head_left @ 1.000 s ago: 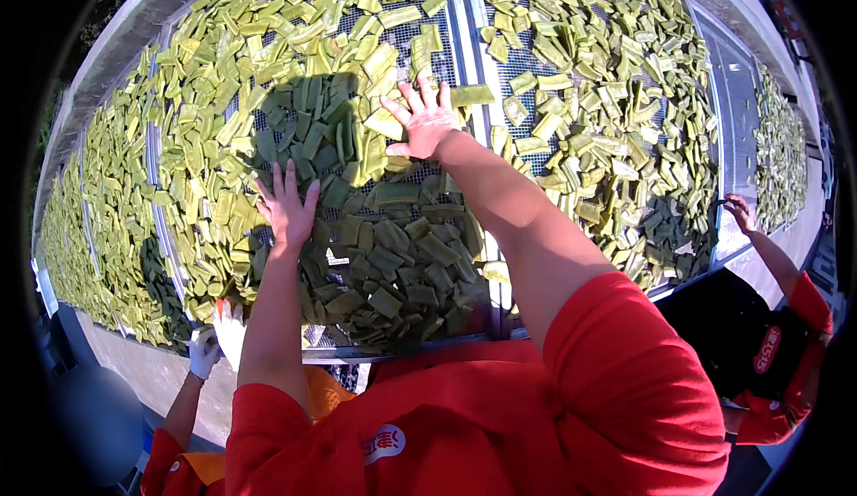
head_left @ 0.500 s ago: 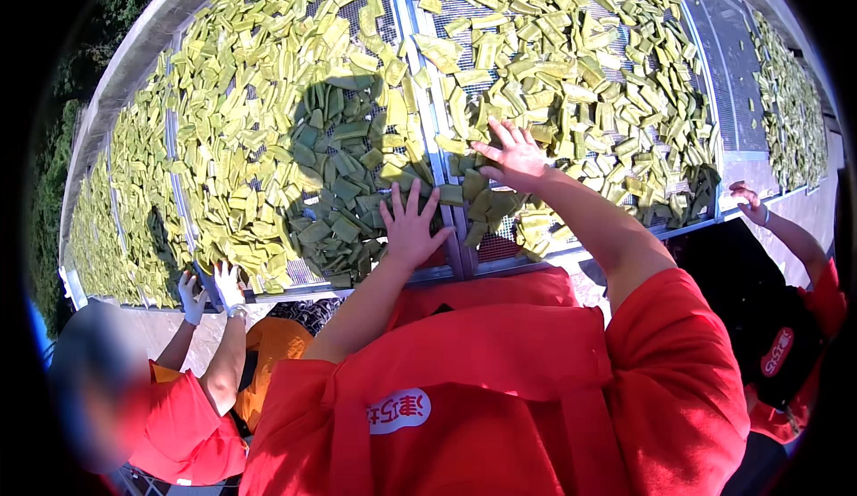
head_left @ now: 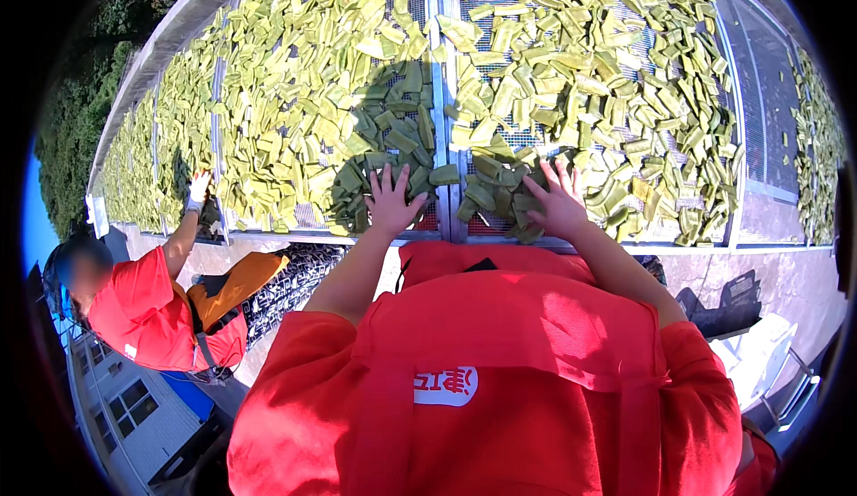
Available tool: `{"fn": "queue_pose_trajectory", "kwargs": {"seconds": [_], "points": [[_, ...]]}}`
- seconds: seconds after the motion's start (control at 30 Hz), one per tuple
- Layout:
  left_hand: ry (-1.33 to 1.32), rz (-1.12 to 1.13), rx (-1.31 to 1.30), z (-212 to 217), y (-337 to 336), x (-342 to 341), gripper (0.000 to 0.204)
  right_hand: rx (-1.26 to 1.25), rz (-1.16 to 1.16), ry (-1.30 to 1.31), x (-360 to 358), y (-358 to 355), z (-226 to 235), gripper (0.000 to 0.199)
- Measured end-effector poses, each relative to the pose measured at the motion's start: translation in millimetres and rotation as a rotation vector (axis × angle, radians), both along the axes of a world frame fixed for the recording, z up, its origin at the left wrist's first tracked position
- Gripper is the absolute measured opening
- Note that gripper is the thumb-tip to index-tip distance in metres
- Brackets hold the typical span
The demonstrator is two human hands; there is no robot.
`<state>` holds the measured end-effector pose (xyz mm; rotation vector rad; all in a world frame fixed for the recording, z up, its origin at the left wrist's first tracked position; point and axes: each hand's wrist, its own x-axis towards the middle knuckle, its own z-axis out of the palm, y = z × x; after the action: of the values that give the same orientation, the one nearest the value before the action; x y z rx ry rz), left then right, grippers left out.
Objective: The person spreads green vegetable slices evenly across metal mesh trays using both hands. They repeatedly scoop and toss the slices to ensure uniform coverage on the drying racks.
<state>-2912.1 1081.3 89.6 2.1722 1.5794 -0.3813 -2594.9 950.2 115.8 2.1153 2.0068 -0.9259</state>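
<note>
Many flat green vegetable slices (head_left: 295,94) lie spread over mesh drying racks. My left hand (head_left: 393,201) rests with fingers spread on the slices near the front edge of the left mesh rack (head_left: 308,217), just left of the metal divider. On the right side of that divider, my right hand (head_left: 558,201) lies fingers apart on slices in the right rack. Neither hand grips a slice. A single slice (head_left: 444,175) lies across the metal divider (head_left: 453,201) between my hands. My shadow darkens the slices around both hands.
To the left, a co-worker (head_left: 165,300) in red reaches a gloved hand (head_left: 199,188) to the rack. Another rack (head_left: 754,94) shows bare mesh at right. Dark crates (head_left: 728,304) and a white object (head_left: 759,353) stand at lower right. A concrete ledge (head_left: 134,76) borders the racks.
My right hand has drawn back toward the rack's front edge and slightly right. My view has shifted left. The co-worker's hand at right has left view; the left co-worker now reaches farther along.
</note>
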Motion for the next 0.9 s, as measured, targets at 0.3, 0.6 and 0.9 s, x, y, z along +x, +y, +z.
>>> {"fn": "queue_pose_trajectory", "kwargs": {"seconds": [0.3, 0.6, 0.9], "points": [[-0.126, -0.094, 0.072, 10, 2, -26, 0.050, 0.035, 0.113, -0.228, 77, -23, -22, 0.075], [-0.781, 0.472, 0.131, 14, 53, 37, 0.060, 0.209, -0.665, -0.199, 169, 17, -19, 0.076], [-0.520, -0.087, -0.208, 68, -6, 131, 0.056, 0.050, 0.101, -0.159, 100, -7, -28, 0.062]]}}
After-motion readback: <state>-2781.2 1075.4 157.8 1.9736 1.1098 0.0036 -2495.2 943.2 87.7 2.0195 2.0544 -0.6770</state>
